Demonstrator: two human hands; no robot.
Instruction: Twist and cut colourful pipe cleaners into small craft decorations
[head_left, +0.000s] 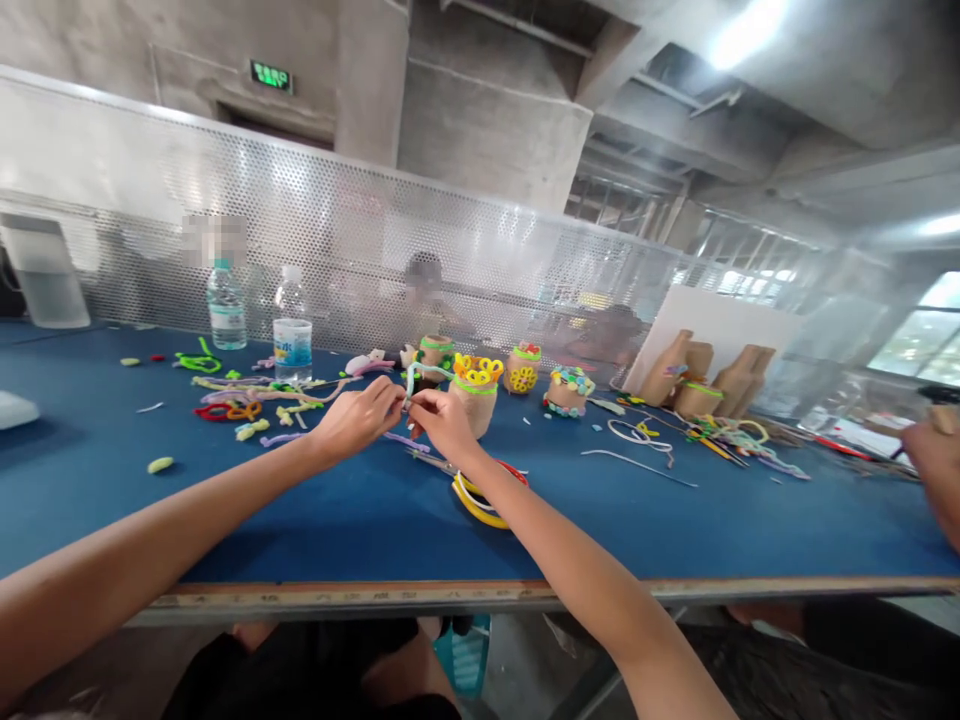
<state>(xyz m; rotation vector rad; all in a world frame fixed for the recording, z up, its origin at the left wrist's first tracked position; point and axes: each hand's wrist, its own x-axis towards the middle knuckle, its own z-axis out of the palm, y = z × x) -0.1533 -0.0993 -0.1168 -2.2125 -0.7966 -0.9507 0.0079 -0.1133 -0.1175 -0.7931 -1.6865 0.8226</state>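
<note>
My left hand (358,415) and my right hand (444,420) meet above the blue table (315,500). Both pinch a pale green pipe cleaner (421,373) that arches up between the fingertips. Just behind them stands a small brown pot (475,393) trimmed with yellow and green loops. Yellow and red pipe cleaner rings (480,497) lie under my right forearm.
Two water bottles (292,325) stand at the back left beside loose coloured pipe cleaners (232,400). More decorated pots (568,390) and plain cardboard vases (697,385) sit further back and right. Another person's hand (934,465) rests at the right edge. A perforated metal screen (360,240) backs the table.
</note>
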